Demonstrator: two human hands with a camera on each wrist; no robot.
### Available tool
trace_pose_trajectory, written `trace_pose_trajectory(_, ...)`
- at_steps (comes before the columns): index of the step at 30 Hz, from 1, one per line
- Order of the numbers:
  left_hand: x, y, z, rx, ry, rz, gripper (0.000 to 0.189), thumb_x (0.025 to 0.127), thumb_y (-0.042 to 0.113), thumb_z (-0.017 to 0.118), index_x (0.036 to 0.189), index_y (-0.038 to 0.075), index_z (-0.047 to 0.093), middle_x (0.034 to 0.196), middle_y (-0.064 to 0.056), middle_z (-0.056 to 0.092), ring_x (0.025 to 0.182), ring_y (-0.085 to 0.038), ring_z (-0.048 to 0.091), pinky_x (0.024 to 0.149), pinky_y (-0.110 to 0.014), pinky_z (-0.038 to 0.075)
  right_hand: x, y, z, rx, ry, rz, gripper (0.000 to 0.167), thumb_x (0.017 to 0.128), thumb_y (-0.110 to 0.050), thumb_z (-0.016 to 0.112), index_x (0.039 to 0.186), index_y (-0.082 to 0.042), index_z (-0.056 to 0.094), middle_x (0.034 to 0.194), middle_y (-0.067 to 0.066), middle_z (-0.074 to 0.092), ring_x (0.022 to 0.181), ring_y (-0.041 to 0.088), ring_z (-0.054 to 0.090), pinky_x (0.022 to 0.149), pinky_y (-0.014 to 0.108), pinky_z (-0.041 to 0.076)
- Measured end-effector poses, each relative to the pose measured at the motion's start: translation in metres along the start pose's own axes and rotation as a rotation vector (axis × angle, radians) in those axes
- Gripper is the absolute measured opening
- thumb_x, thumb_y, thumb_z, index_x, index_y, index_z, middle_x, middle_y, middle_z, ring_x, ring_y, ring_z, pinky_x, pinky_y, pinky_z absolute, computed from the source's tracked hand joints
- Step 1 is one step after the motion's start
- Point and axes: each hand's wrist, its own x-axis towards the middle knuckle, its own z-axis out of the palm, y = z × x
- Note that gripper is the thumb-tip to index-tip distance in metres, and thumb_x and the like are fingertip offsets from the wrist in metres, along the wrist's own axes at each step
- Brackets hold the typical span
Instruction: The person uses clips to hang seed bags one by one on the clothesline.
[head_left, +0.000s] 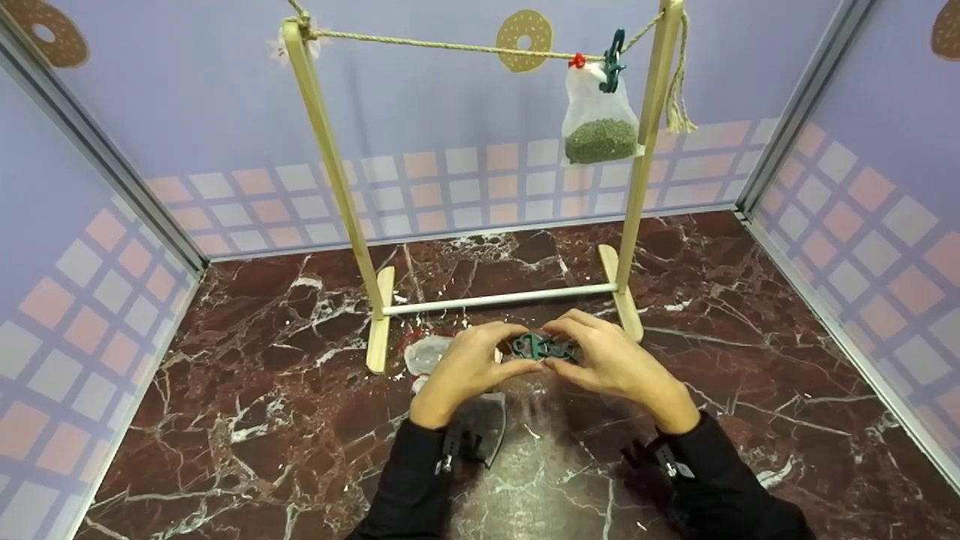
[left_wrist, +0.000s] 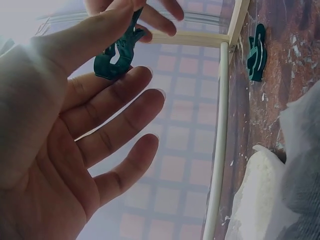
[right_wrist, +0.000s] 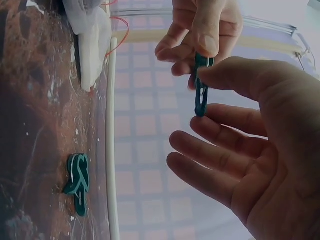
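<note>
Close over the table, my left hand [head_left: 469,360] and right hand [head_left: 611,356] meet at a dark green spring clip [right_wrist: 201,92]. My left thumb and forefinger pinch one end of it. The right thumb presses its side, with the right forefinger at the other end, as the right wrist view shows. My remaining fingers are loosely spread. A second green clip [right_wrist: 77,182] lies on the table below. Left of my hands lies a white mesh bag [head_left: 429,352], partly hidden by the left hand, and a bag with dark contents [head_left: 491,420] sits by the left wrist.
A wooden frame [head_left: 337,180] stands behind, with a rope [head_left: 442,46] tied between its posts. From the rope's right end hangs a mesh bag of green granules [head_left: 600,139], fastened by a green clip [head_left: 613,64]. A white bar [head_left: 495,299] joins the frame's feet. Patterned walls enclose the table.
</note>
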Motion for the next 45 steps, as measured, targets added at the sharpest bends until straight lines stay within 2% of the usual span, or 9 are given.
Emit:
trace_pose_trajectory(4, -0.002, 0.0, -0.004, -0.023, -0.011, -0.002, 0.055, 0.087, 0.039, 0.078, 0.127, 0.003, 0.067, 0.118, -0.01, 0.071, 0.105, -0.021, 0.068, 0.094, -0.035, 0.054, -0.001, 0.002, -0.003, -0.006, -0.019, 0.024, 0.047, 0.091, -0.034, 0.078, 0.121, 0.0, 0.066, 0.107, 0.008, 0.067, 0.091, 0.022, 0.068, 0.081, 0.036, 0.058)
trace_pose_trajectory(8, -0.004, 0.001, -0.012, -0.091, -0.016, -0.007, 0.058, 0.087, 0.04, 0.077, 0.129, 0.002, 0.065, 0.126, -0.012, 0.069, 0.113, -0.023, 0.065, 0.1, -0.036, 0.052, -0.003, 0.003, -0.006, 0.012, -0.062, 0.052, 0.05, 0.093, -0.042, 0.074, 0.12, -0.001, 0.067, 0.108, 0.01, 0.069, 0.091, 0.023, 0.069, 0.082, 0.038, 0.059)
trace_pose_trajectory(16, -0.008, 0.005, -0.025, -0.149, -0.006, 0.0, 0.057, 0.087, 0.038, 0.079, 0.129, 0.002, 0.066, 0.126, -0.009, 0.069, 0.11, -0.018, 0.065, 0.099, -0.035, 0.051, -0.004, 0.005, -0.006, 0.057, -0.098, 0.017, 0.049, 0.094, -0.041, 0.073, 0.123, -0.003, 0.065, 0.103, 0.008, 0.07, 0.082, 0.017, 0.068, 0.072, 0.033, 0.058)
trace_pose_trajectory(21, -0.007, 0.007, -0.026, -0.16, -0.021, 0.002, 0.058, 0.087, 0.039, 0.079, 0.13, 0.003, 0.066, 0.127, -0.009, 0.069, 0.114, -0.018, 0.064, 0.101, -0.037, 0.05, -0.004, 0.005, -0.006, 0.086, -0.07, -0.015, 0.048, 0.093, -0.037, 0.075, 0.124, -0.003, 0.063, 0.1, 0.003, 0.068, 0.078, 0.017, 0.067, 0.068, 0.035, 0.058)
trace_pose_trajectory(26, -0.007, 0.008, -0.026, -0.174, -0.033, 0.01, 0.057, 0.086, 0.04, 0.078, 0.129, 0.005, 0.067, 0.126, -0.007, 0.069, 0.114, -0.016, 0.064, 0.102, -0.033, 0.049, -0.003, 0.004, -0.006, 0.068, -0.033, -0.036, 0.046, 0.091, -0.037, 0.076, 0.123, -0.007, 0.064, 0.097, -0.001, 0.067, 0.076, 0.01, 0.064, 0.066, 0.029, 0.056)
trace_pose_trajectory(34, -0.008, 0.007, -0.026, -0.187, -0.041, 0.008, 0.057, 0.087, 0.039, 0.078, 0.13, 0.004, 0.066, 0.127, -0.007, 0.069, 0.113, -0.017, 0.064, 0.101, -0.038, 0.05, -0.002, 0.005, -0.004, 0.067, 0.036, -0.09, 0.042, 0.093, -0.039, 0.074, 0.118, -0.006, 0.064, 0.095, 0.001, 0.067, 0.074, 0.01, 0.061, 0.064, 0.026, 0.054)
trace_pose_trajectory(41, -0.008, 0.006, -0.027, -0.213, -0.02, 0.018, 0.054, 0.088, 0.035, 0.078, 0.129, 0.002, 0.067, 0.123, -0.009, 0.07, 0.104, -0.017, 0.066, 0.095, -0.043, 0.054, 0.002, 0.004, -0.001, 0.113, 0.131, -0.135, 0.039, 0.092, -0.033, 0.077, 0.116, -0.004, 0.065, 0.092, 0.003, 0.066, 0.069, 0.013, 0.06, 0.059, 0.025, 0.053)
trace_pose_trajectory(45, -0.008, 0.006, -0.028, -0.218, -0.01, 0.028, 0.052, 0.087, 0.034, 0.079, 0.128, 0.004, 0.068, 0.12, -0.007, 0.072, 0.1, -0.014, 0.066, 0.093, -0.036, 0.055, 0.004, 0.002, 0.0, 0.141, 0.151, -0.14, 0.035, 0.091, -0.026, 0.079, 0.116, -0.005, 0.066, 0.095, 0.0, 0.066, 0.071, 0.011, 0.06, 0.061, 0.023, 0.053)
